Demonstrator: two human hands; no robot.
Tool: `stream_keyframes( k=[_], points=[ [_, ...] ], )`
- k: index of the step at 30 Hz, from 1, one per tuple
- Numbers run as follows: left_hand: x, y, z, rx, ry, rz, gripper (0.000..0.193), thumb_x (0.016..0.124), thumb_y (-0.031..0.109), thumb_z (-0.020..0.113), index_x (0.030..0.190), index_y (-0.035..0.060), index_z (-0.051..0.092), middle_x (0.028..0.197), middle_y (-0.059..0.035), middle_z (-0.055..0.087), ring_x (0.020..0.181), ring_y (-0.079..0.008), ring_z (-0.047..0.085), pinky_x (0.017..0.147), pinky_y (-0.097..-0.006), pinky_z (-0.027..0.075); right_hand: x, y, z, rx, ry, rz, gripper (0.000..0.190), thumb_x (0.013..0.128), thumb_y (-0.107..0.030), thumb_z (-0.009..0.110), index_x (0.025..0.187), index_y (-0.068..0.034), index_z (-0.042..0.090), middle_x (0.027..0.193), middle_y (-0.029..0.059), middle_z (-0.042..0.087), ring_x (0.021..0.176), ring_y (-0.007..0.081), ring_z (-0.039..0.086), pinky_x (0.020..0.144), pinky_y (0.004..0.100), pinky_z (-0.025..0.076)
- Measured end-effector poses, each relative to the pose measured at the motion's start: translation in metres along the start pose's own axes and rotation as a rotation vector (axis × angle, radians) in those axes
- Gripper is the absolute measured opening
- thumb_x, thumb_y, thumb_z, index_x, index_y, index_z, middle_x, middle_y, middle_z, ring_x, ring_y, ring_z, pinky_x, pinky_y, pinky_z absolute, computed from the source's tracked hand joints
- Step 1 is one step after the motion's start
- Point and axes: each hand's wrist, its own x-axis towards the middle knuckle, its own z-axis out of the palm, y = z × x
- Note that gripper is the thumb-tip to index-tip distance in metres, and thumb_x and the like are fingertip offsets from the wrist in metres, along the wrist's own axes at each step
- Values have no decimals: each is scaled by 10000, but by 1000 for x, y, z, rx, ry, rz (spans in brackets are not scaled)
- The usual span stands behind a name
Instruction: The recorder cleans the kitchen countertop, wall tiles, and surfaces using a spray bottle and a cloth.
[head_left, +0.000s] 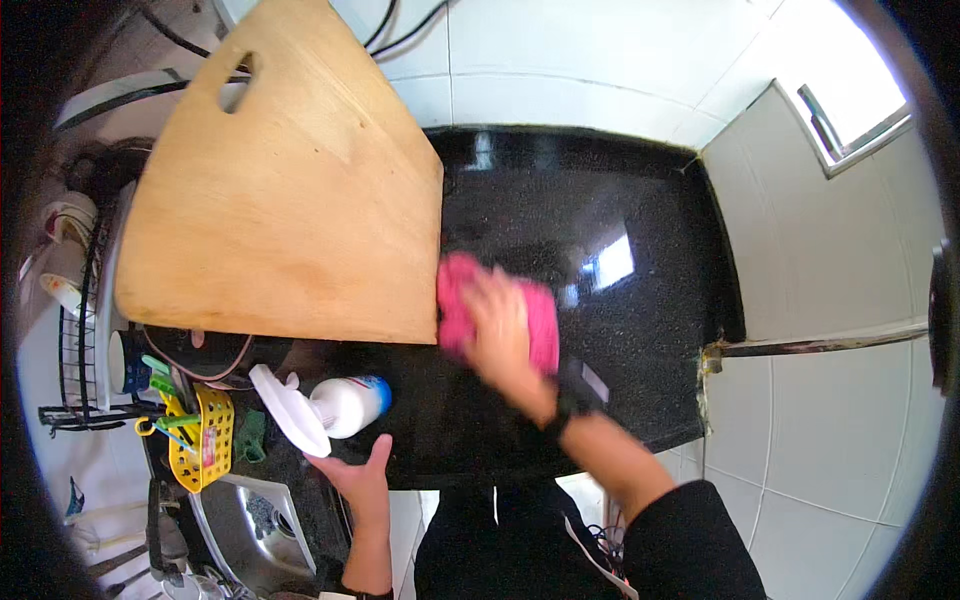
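Note:
A pink cloth (536, 322) lies on the black speckled countertop (517, 202), against the right edge of a large wooden cutting board (300, 202). My right hand (499, 319), blurred, presses on the cloth with its fingers over it. A white spray bottle (349, 405) with a blue base and a white trigger head (291, 412) stands near the counter's front edge. Just below it is my left hand (356, 476), thumb spread away from the fingers. The trigger head partly covers the left fingertips, and no grip on the bottle shows.
To the left, a yellow plastic basket (217, 435) holds utensils with green handles beside a steel sink (251, 525). A green scrubber (251, 435) lies between basket and bottle. A black wire rack (75, 352) is farther left. White tiled walls (555, 97) bound the counter behind and right.

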Motion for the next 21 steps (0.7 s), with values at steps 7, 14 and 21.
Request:
stream_keyframes(
  k=[7,14,21],
  points=[
    [21,13,23,-121,113,178,716,645,49,773,1237,-72,390,1202,-178,490,1048,-232,513,933,-328,385,-37,55,-78,-58,-319,-178,467,583,-68,659,1043,-127,605,1077,113,586,1040,302,538,937,475,372],
    [22,14,12,-208,48,209,657,664,24,750,1213,-70,402,1167,-145,538,1041,-228,532,909,-323,417,14,167,-103,-536,227,370,452,625,-175,643,1072,-183,580,1118,69,546,1012,325,464,859,434,384],
    [36,24,-56,-305,201,108,540,720,2,694,1188,-46,429,1156,-149,541,1003,-211,548,900,-330,426,-106,-73,-52,213,-482,-366,587,561,-151,704,1129,-183,560,1196,61,510,1049,301,477,862,422,387]
  ],
)
